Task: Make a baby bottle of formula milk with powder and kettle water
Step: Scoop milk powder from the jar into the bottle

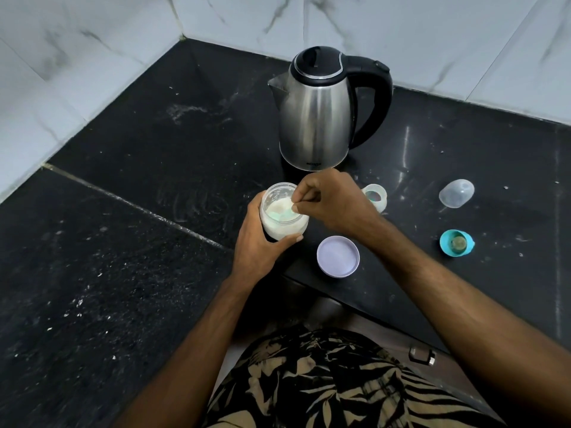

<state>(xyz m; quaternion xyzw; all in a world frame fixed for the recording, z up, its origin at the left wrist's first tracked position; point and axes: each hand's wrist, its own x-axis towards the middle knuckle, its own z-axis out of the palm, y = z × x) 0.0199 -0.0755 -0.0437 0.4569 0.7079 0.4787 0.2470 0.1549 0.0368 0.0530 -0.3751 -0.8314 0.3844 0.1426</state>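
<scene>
A: Scooping powder, by the look of it, from the head view. The left hand (259, 239) is wrapped round the powder jar (284, 214), which stands on the black table (129, 248) just in front of the kettle (321, 109). The right hand (333, 202) pinches the handle of a pale green scoop (285, 213) that dips into the jar's open mouth.

B: And the bottle itself?

A: The open baby bottle (375, 200) stands in front of the kettle too, slightly to its right, just behind the right hand. The jar's lilac lid (338, 257) lies nearer the person than the kettle does. Farther to the kettle's right lie the clear bottle cap (456, 193) and, closer to the person, the teal teat ring (456, 243).

B: What might go wrong from here?

A: I'd judge the carry from jar to bottle to be the risky part. The bottle's mouth is narrow, so a heaped or tilted scoop would shed powder onto the table. The right wrist also sits very close to the bottle and could knock the light thing over as it lifts. Whether the bottle holds water yet, I cannot tell. The kettle's lid is shut; if it is hot, a hasty pour could splash.
</scene>
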